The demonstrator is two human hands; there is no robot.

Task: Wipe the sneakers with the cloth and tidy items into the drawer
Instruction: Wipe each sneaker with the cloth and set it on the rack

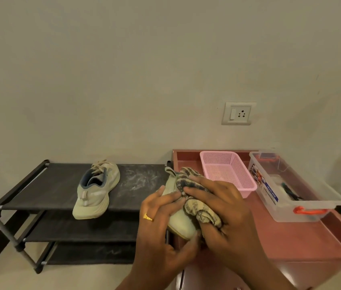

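My left hand [161,218], with a gold ring, grips a pale green sneaker [181,223] from the left and holds it in the air in front of me. My right hand [221,208] presses a checked cloth [194,206] onto the top of that sneaker. Cloth and fingers hide most of the shoe. The second pale green sneaker [96,191] stands alone on the top shelf of the black shoe rack [39,191], toe toward me.
White dust marks the rack's top shelf [142,178]. A reddish cabinet top [303,237] on the right carries a pink plastic basket [228,174] and a clear storage box [291,189] with an orange latch. A wall socket [237,114] sits above.
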